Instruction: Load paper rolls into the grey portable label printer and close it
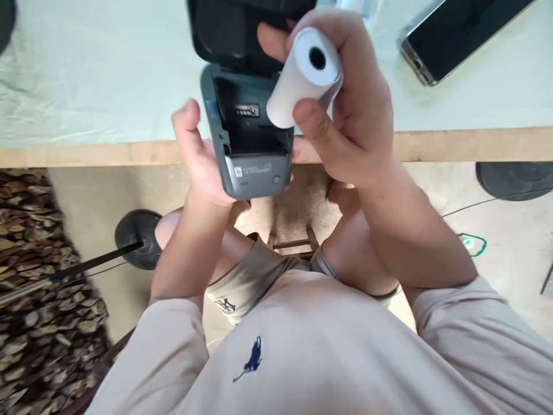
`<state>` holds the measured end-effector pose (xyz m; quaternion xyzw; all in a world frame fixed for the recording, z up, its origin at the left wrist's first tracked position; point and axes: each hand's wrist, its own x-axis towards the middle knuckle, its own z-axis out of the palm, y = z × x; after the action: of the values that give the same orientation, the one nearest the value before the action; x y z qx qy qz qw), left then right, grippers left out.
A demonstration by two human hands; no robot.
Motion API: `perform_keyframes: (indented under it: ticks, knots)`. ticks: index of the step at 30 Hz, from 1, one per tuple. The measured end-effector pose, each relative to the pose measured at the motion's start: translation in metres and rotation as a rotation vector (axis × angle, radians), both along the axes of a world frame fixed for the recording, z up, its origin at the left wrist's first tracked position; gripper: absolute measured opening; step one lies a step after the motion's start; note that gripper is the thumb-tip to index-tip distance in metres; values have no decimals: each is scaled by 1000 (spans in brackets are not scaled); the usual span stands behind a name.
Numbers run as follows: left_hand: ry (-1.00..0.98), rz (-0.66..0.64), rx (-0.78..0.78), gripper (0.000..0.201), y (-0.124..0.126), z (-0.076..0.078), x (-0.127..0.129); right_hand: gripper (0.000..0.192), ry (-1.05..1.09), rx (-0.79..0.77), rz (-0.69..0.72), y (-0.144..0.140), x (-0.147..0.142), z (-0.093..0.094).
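My left hand (203,164) holds a dark grey portable printer (257,176) from below, its thumb standing free at the left side. The printer's black lid (233,31) is swung up and away from me, so the black paper bay shows, with a small label inside. In my right hand (363,104) is a white paper roll (291,86) with a dark core hole. Thumb and fingers grip the roll at its sides. It is tilted, its lower end over the right edge of the bay; whether it touches the printer I cannot tell.
A black smartphone (462,37) lies on the pale green tablecloth (108,69) at the upper right. The table's wooden edge (466,144) runs across in front of me. Round black stand bases (129,230) rest on the floor, and stacked firewood (47,288) is at the left.
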<state>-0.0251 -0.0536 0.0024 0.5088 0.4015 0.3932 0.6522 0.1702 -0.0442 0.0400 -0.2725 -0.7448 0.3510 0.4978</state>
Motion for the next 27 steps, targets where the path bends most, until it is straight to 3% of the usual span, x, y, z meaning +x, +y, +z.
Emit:
perform_keyframes:
  ticks: [2,5,7,9,12,15,18,21,23,27]
  knots:
    - [-132,-132,-180,88,-9,0,1,32,29,-63,-12,-4,1,5]
    - [-299,-190,-317,79,-17,1,5,36,-7,-139,-109,-12,3,14]
    - [-303,-177,-307,78,-18,0,9,40,-87,-69,-193,-14,5,15]
    - [-274,-157,-259,79,-16,-3,11,47,-194,116,-214,-14,6,11]
    - [-219,-94,-196,75,-14,-13,13,47,-380,256,-270,-14,2,4]
    - [-139,36,-91,71,-12,-19,16,37,-576,164,-402,-16,-5,6]
    - [-167,123,-88,67,-13,-15,22,36,-663,96,-379,-17,-6,10]
    - [-289,93,-230,69,-17,-5,27,37,-650,142,-335,-14,0,6]
    - [-346,133,-283,60,-20,3,28,32,-580,259,-358,-12,3,1]
    - [-309,407,-409,35,-24,19,26,17,-367,474,-374,-15,1,-3]
